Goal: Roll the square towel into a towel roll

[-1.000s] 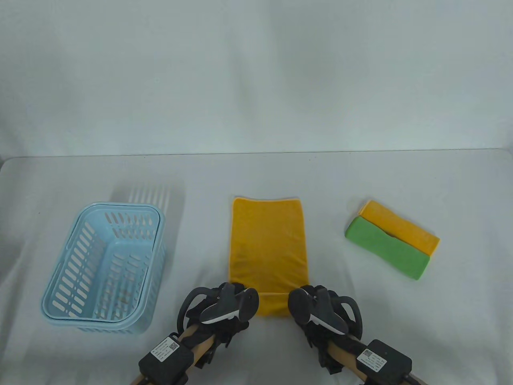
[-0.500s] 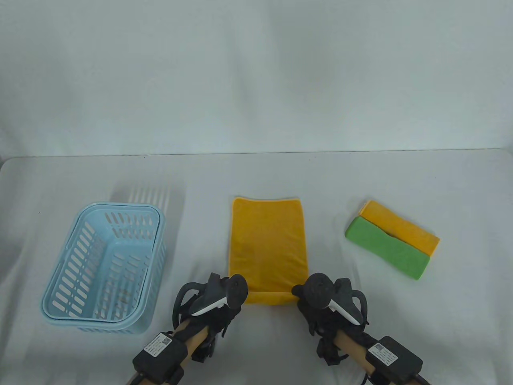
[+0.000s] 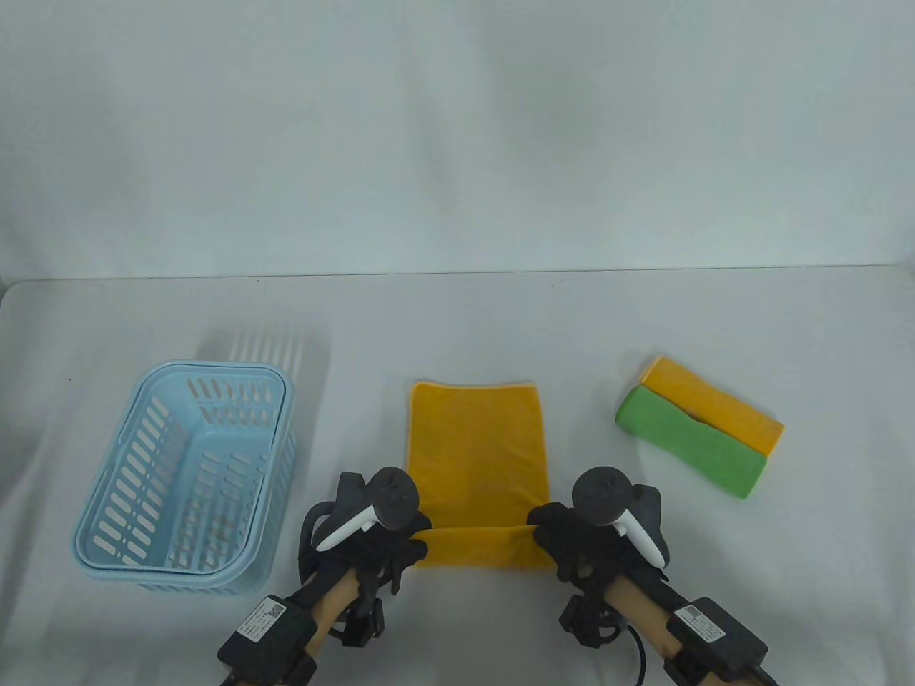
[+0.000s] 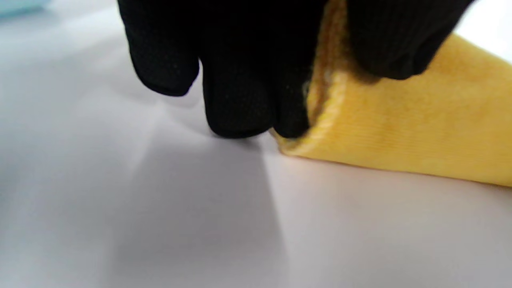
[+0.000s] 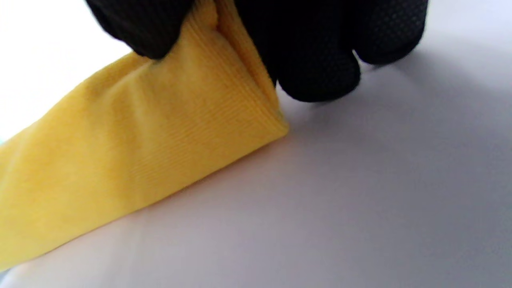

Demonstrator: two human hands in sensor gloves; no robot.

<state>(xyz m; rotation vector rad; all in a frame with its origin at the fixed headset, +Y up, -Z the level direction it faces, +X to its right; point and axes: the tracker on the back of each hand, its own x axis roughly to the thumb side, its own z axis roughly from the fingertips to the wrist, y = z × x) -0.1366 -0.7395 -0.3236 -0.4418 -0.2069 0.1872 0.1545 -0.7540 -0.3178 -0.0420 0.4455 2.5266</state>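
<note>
On the pale grey table before a white backdrop, the left hand and right hand are pinching the near folded corners of the yellow towel, lying mid-table.

A: Item one?
B: Left hand, black glove; thumb and fingers pinch the hemmed edge of a yellow towel.

A: Towel's condition?
B: Folded, corner touching the white table, running off right.

A: Else?
B: Pale blue sliver, far left corner; unidentifiable.
</note>
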